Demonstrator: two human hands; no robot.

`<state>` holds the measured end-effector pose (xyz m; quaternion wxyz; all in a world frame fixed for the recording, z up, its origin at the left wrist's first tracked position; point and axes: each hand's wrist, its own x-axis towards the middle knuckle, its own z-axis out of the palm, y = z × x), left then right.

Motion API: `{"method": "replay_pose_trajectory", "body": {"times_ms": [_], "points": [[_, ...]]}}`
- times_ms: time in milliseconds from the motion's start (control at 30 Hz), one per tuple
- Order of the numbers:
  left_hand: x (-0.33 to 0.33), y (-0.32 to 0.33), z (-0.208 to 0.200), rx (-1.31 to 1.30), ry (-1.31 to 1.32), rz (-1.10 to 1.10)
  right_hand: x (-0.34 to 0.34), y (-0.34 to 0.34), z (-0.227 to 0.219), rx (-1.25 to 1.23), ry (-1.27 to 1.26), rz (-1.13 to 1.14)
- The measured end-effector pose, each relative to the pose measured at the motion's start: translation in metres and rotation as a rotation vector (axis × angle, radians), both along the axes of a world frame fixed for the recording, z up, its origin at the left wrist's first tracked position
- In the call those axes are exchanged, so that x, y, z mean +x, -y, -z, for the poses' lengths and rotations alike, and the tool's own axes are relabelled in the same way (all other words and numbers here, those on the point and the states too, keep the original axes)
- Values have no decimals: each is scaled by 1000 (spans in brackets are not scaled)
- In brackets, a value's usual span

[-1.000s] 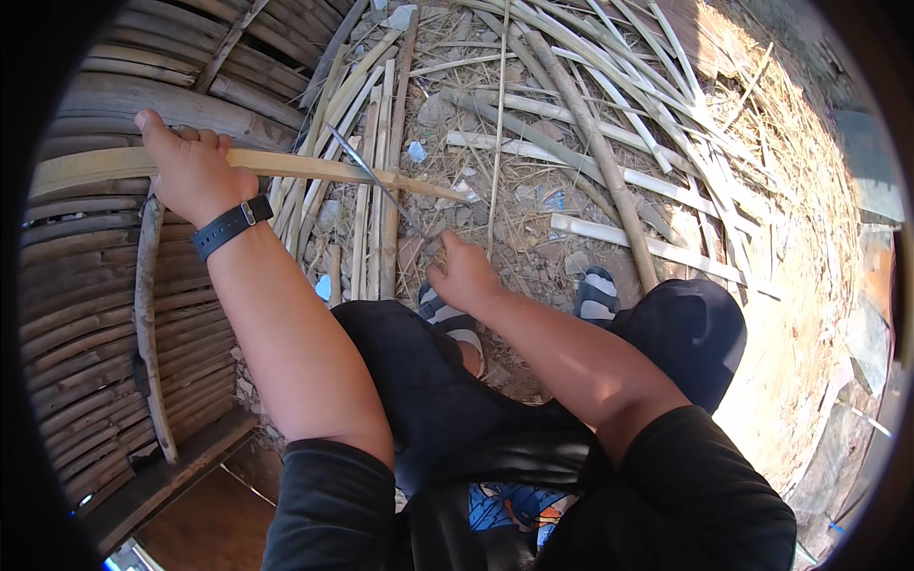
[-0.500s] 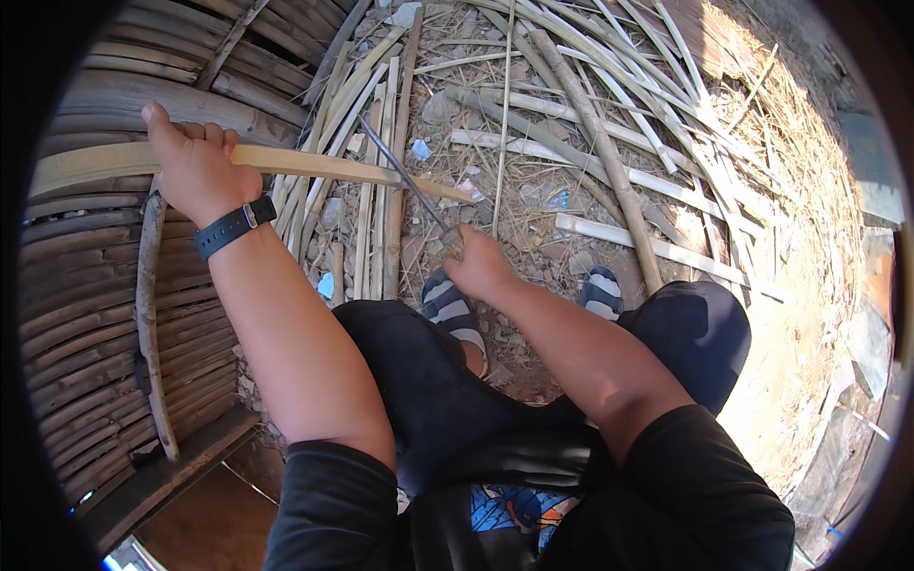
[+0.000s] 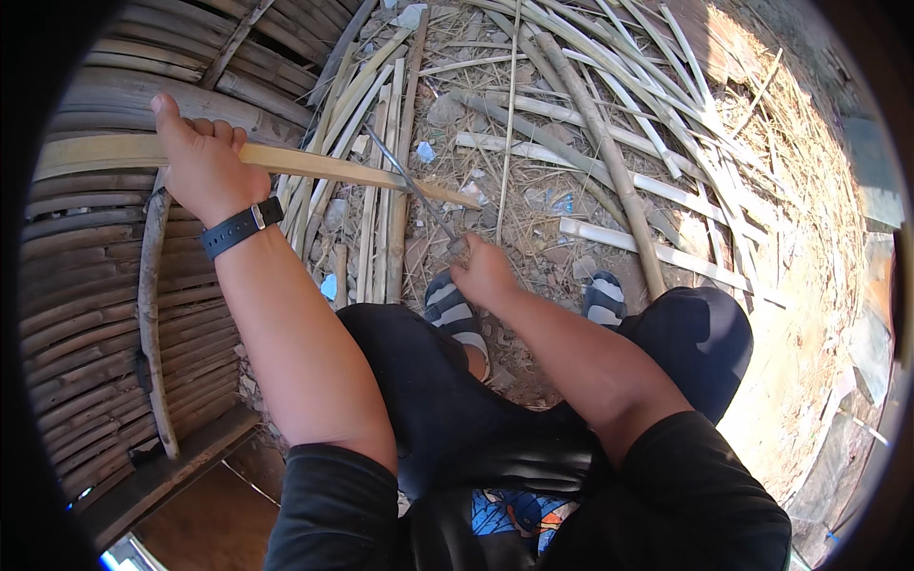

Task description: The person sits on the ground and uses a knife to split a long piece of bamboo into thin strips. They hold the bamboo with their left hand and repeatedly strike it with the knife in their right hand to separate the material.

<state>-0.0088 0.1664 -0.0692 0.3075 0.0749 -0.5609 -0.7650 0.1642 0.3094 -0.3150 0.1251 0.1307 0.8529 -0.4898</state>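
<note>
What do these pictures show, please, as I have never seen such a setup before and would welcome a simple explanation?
There is no machine here: these are a person's own bare hands. The view comes from a wide fisheye camera worn on the head, looking down, so straight edges bend near the rim and picture left is the person's left.

The left hand grips a long, pale strip. The right hand holds a thin blade, which crosses the strip near its end.

On the ground lie other strips, straw and rubble. A slatted wall is on the left, and sandals show below.
</note>
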Motion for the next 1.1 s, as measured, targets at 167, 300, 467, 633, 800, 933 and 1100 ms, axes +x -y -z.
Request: {"method": "replay_pose_trajectory", "body": {"times_ms": [167,300,467,633,800,933,1100], "points": [[-5,17,2,35,8,-12,-7,15,-31,-60,-76,-30],[-1,9,6,13,-28,28,-16,29,-84,-215,-183,-93],[3,-1,1,15,4,24,-2,11,-10,6,-118,-18],[-7,11,5,41,-14,-13,-6,-2,-9,44,5,-36],[-1,4,6,6,-2,61,-4,3,-17,-43,-44,13],[3,1,2,-12,-26,161,-18,10,-37,-257,-120,20],[9,-13,-4,-32,-80,162,-23,8,-47,-145,-183,17]]}}
